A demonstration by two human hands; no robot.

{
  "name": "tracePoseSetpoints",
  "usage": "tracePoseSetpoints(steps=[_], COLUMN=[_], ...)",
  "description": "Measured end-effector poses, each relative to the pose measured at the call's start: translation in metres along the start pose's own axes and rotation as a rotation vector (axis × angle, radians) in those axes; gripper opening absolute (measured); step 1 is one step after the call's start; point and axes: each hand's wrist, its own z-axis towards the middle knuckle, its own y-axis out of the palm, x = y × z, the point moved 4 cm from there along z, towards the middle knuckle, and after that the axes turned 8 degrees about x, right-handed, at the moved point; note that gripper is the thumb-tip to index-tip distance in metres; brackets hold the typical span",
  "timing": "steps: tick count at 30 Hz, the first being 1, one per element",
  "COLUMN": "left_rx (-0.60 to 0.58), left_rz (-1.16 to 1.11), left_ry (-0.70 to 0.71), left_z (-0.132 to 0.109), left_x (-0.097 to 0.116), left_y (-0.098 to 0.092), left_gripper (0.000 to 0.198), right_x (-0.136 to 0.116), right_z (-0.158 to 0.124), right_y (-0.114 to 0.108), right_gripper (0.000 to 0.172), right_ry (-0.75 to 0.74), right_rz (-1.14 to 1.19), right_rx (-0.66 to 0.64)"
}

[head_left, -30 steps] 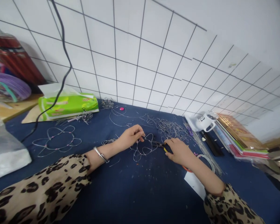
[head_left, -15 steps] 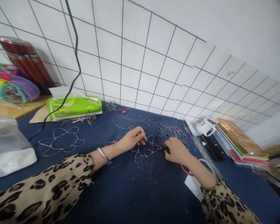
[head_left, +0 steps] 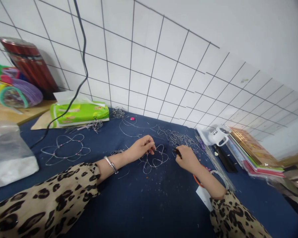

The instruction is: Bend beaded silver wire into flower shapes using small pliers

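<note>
A thin silver wire bent into a flower shape [head_left: 154, 158] lies on the dark blue cloth [head_left: 149, 201] between my hands. My left hand [head_left: 140, 147] rests on the cloth with its fingers pinched on the wire flower's upper left loop. My right hand [head_left: 187, 158] is closed around a small pair of dark-handled pliers [head_left: 176, 151], whose tip points up and left, just clear of the flower's right side. A silver bangle sits on my left wrist.
A second wire flower [head_left: 66, 149] lies at the left. A tangle of wire scraps [head_left: 181, 138] sits behind my hands. A green tissue pack [head_left: 79, 113], a black cable [head_left: 64, 109], a white mug [head_left: 220, 135], stacked books [head_left: 255, 148] and a clear bag [head_left: 7, 155] surround the cloth.
My right hand has pulled the pliers back from the wire flower's right side and tilted them upward. My left hand keeps its pinch on the wire.
</note>
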Motion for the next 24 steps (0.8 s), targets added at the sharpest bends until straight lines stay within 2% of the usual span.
tracePoseSetpoints(steps=[2, 4, 7, 9, 11, 15, 19, 24], left_rx=[0.000, 0.002, 0.006, 0.008, 0.011, 0.025, 0.046, 0.053], left_rz=[0.007, 0.018, 0.031, 0.034, 0.033, 0.043, 0.065, 0.073], left_ry=[-0.007, -0.015, -0.026, -0.024, -0.020, -0.020, -0.019, 0.016], left_z=[0.000, 0.000, 0.000, 0.000, -0.001, -0.001, -0.001, -0.001], left_x=[0.000, 0.000, 0.001, 0.002, 0.003, 0.005, 0.007, 0.007], left_y=[0.000, 0.000, 0.000, 0.000, 0.000, 0.001, 0.000, -0.001], left_gripper=[0.017, 0.018, 0.017, 0.017, 0.017, 0.019, 0.019, 0.018], right_x=[0.002, 0.001, -0.008, -0.015, -0.022, -0.031, -0.037, -0.042], right_z=[0.004, 0.005, 0.000, -0.006, -0.013, -0.022, -0.025, -0.025], right_y=[-0.007, -0.017, -0.019, -0.013, -0.002, 0.012, 0.016, 0.018], right_gripper=[0.021, 0.024, 0.027, 0.028, 0.028, 0.034, 0.031, 0.028], right_ry=[0.036, 0.121, 0.185, 0.197, 0.189, 0.081, -0.015, -0.085], right_rz=[0.078, 0.394, 0.815, 0.904, 0.863, 0.678, 0.477, 0.211], right_rx=[0.052, 0.171, 0.212, 0.201, 0.148, 0.151, 0.217, 0.203])
